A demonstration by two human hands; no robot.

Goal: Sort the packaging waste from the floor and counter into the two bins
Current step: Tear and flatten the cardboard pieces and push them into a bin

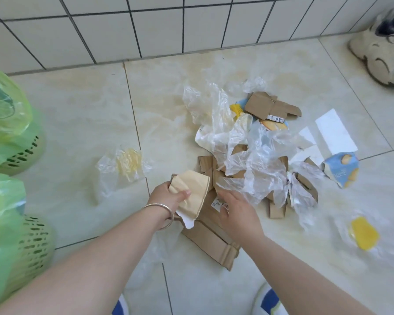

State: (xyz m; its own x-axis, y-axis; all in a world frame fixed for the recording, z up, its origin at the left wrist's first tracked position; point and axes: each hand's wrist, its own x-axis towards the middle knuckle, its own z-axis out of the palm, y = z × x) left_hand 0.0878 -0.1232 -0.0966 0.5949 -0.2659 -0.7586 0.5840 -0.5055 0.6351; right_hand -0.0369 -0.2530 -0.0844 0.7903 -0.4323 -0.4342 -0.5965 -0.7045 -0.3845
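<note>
My left hand [168,197] grips a folded beige paper piece [192,193] just above the floor. My right hand [236,210] reaches onto a flattened brown cardboard box [210,237], fingers curled at the edge of a crumpled clear plastic bag [255,164]; what it holds is unclear. More cardboard [271,106], a blue carton scrap [341,168], white card [334,130] and yellow-printed clear wrappers [129,163], [364,233] lie scattered on the tiles. Two green bins lined with green bags stand at the left, the farther bin [21,153] and the nearer bin [35,246].
A white tiled wall [123,30] runs along the back. Another person's pale sneaker [382,48] stands at the top right. My own shoes [268,301] show at the bottom edge. Bare tile lies between the bins and the pile.
</note>
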